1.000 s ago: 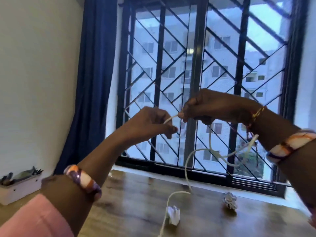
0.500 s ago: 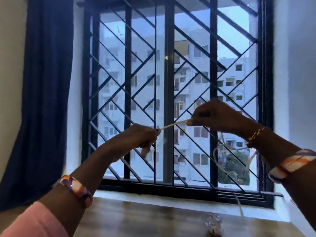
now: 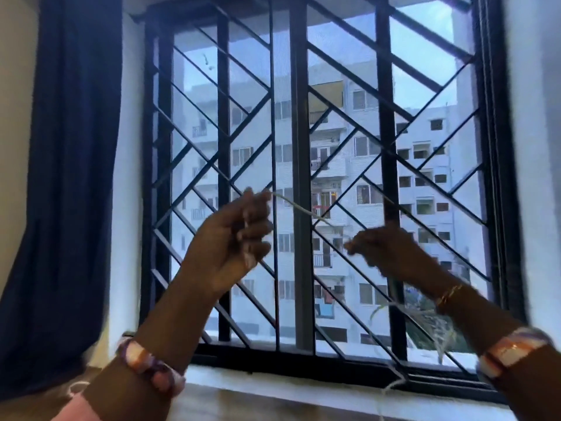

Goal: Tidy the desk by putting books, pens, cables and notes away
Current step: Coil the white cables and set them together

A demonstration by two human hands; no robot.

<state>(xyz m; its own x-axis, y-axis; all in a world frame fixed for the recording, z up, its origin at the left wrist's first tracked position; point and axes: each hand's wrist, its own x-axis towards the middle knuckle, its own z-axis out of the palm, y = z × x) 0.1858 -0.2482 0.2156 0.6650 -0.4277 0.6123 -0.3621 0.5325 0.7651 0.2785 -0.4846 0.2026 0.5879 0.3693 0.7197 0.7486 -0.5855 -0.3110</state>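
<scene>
You held one thin, pale cable (image 3: 299, 208) up before the barred window (image 3: 300, 177), above the desk's (image 3: 273, 402) far edge. Its taut stretch ran from upper left down to lower right between your two hands; the slack, blurred, hung below your right wrist toward the desk. Your left hand (image 3: 230, 241) was raised, fingers curled, pinching the cable. Your right hand (image 3: 385, 250), lower and blurred, pinched its other end at the fingertips.

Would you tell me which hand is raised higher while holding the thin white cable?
The left hand, fingers upward; the right hand pinches the thin white cable lower.
</scene>
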